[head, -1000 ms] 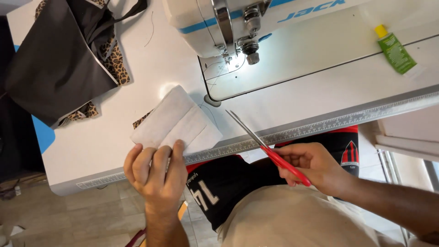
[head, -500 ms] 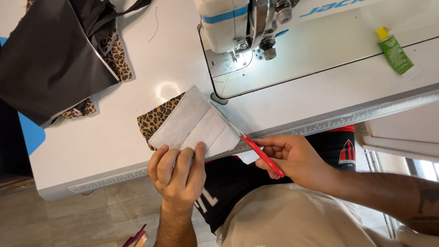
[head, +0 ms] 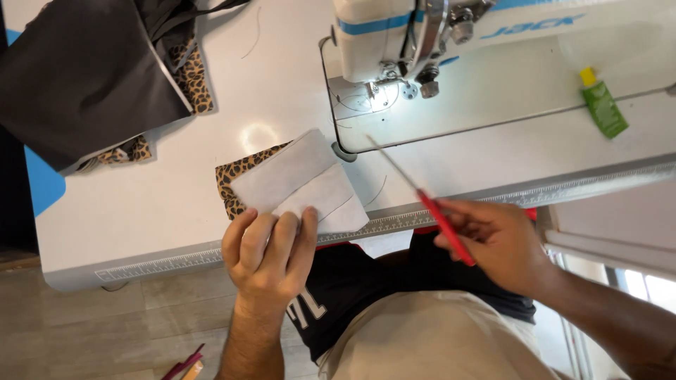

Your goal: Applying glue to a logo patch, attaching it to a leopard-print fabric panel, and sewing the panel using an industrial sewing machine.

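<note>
Left hand (head: 271, 257) is flat on the white fabric piece (head: 299, 184), fingers spread and pressing it down at the near edge of the white table (head: 176, 204), not gripping anything. There's a leopard-print piece (head: 236, 176) peeking out underneath. Right hand (head: 500, 243) has its fingers closed around red-handled scissors (head: 422, 197) (blades pointing up toward the sewing machine (head: 422, 35)), held just right of the fabric, not touching it. Green bottle (head: 603, 104) sits on the machine bed, black fabric (head: 84, 77) heaped far left.

Fabric piece (head: 296, 183) left of scissors (head: 429, 204)
</note>
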